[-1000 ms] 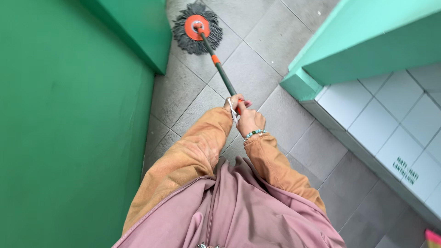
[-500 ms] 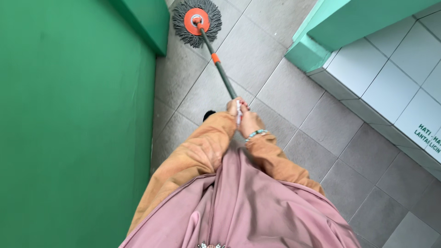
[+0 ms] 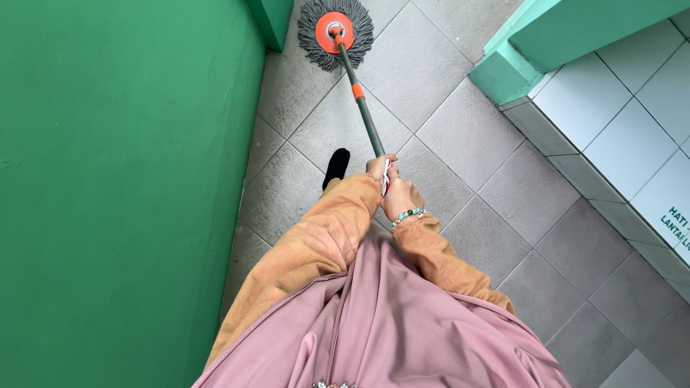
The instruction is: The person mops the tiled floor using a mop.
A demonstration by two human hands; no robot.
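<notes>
A round grey string mop head (image 3: 335, 34) with an orange centre disc lies on the grey floor tiles at the top of the head view. Its dark handle (image 3: 361, 109), with an orange collar partway down, slants back to my hands. My left hand (image 3: 378, 167) grips the upper end of the handle, just above my right hand (image 3: 401, 197), which also grips it and wears a beaded bracelet. Both arms are in orange-brown sleeves over a pink garment. My black-socked foot (image 3: 336, 167) shows to the left of the hands.
A green wall (image 3: 122, 179) runs close along my left side, with a green corner post (image 3: 273, 18) at the top. To the right stands a green-edged ledge (image 3: 503, 72) beside white wall tiles (image 3: 618, 108). Grey floor tiles (image 3: 467, 136) stretch between them.
The mop head has slid farther from me toward the green corner post. My arms have stretched forward with the handle, and a black-socked foot has come into view.
</notes>
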